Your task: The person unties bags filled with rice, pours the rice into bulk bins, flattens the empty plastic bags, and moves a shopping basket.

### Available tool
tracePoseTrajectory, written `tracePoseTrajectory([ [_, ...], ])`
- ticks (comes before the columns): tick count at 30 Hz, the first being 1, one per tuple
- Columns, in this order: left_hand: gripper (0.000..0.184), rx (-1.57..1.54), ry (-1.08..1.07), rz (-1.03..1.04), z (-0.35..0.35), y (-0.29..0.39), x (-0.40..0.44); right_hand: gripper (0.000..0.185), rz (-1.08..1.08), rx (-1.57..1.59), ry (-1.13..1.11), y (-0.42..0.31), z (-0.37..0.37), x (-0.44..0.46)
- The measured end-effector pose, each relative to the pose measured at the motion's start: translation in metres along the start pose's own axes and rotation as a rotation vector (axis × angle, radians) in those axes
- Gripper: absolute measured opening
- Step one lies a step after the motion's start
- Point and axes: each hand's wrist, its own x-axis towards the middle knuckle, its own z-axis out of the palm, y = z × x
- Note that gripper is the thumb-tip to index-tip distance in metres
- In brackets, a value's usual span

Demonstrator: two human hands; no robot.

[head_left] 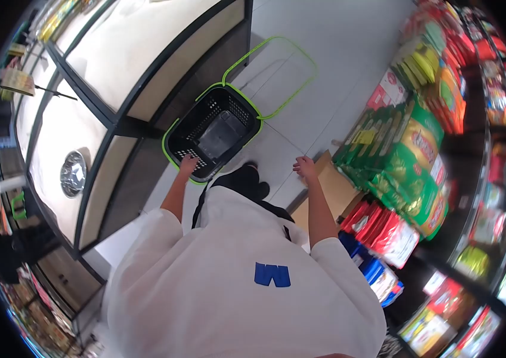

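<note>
The black basket (196, 116) (lime-green rim, pretty loud) is on the floor (354, 59), long axis on a diagonal from near-left to far-right. Its green handle (274, 37) sticks out past the far end, pointing away from the wearer. Left hand (189, 166) is at the basket's near-left end; can't tell if it's gripping. Right hand (305, 168) is right of the basket, empty, fingers loosely curled. Display stand (172, 71) is just left of the basket, green packs (420, 149) well to its right.
</note>
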Motion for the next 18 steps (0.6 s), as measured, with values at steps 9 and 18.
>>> tracePoseTrajectory([
  [9,0.055,0.136,-0.128,0.230,0.322,0.205,0.179,0.039,0.257,0.324,-0.217,-0.075,-0.053,0.210],
  [18,0.067,0.377,-0.178,0.026,0.445,0.261,0.283,0.065,0.319,0.389,-0.025,-0.163,-0.088,0.427],
])
